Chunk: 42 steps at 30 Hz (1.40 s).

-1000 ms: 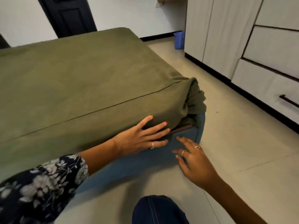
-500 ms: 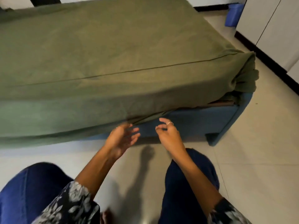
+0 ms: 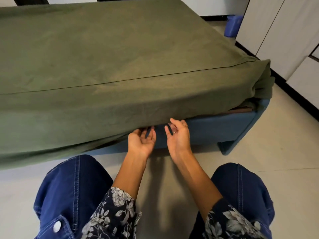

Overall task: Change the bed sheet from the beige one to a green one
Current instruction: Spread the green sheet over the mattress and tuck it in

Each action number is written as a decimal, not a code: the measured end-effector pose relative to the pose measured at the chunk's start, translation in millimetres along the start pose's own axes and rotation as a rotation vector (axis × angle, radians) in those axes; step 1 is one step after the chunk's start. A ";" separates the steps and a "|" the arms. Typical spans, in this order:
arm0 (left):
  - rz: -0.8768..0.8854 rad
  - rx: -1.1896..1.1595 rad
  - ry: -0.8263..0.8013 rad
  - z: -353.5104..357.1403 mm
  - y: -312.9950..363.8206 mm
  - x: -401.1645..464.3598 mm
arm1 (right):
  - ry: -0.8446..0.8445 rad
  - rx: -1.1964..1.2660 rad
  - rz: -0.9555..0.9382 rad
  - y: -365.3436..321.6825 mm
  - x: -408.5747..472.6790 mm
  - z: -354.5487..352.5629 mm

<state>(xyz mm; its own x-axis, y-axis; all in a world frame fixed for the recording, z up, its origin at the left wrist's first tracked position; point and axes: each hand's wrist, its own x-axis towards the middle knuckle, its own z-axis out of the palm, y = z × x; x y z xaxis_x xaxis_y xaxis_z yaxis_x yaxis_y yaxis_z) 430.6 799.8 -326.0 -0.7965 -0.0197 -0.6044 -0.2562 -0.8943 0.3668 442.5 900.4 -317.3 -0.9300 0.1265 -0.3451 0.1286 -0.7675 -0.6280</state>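
a: along the near edge of the bed, both hands sit low, palms turned up. the left hand (image 3: 141, 141) has its fingertips at the hanging hem of the green sheet (image 3: 107, 62), fingers loosely bent. whether they pinch the cloth, i cannot tell.

b: and the right hand (image 3: 178, 135)?

a: just beside the left, also at the hem, fingers relaxed and spread, holding nothing that shows. it wears rings.

b: where does the sheet lie?

a: spread over the whole bed top, with a straight seam line running across near the front edge. toward the left it hangs down loose almost to the floor (image 3: 259, 161). toward the right it is drawn in, so the blue bed base (image 3: 224, 128) shows beneath. at the near right corner the cloth bunches in a thick fold, and a dark strip shows under it.

b: room around the bed?

a: pale tiled floor runs in front and along the right side. white cabinets (image 3: 283, 37) stand across that strip, well apart from the bed's right edge. a blue bin (image 3: 233, 25) stands on the floor near the bed's far right corner. the person's knees, in blue denim, are close to the front edge.
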 end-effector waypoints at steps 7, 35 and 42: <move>0.026 -0.247 -0.128 5.2 10.8 -12.2 | -0.057 0.223 0.023 -2.5 6.2 9.2; 0.187 0.082 0.318 -37.2 64.1 1.7 | 0.171 -0.130 0.224 28.6 13.0 19.5; 0.188 -0.164 0.133 -30.6 78.9 -5.5 | 0.006 -0.127 0.218 73.7 -7.3 56.9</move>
<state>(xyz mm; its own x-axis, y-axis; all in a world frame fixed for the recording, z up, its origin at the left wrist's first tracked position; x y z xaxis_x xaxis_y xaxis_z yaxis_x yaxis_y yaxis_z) 431.6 715.7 -315.4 -0.7401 -0.2412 -0.6278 -0.0100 -0.9294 0.3689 439.2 807.1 -321.3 -0.8737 -0.0295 -0.4855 0.3685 -0.6918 -0.6210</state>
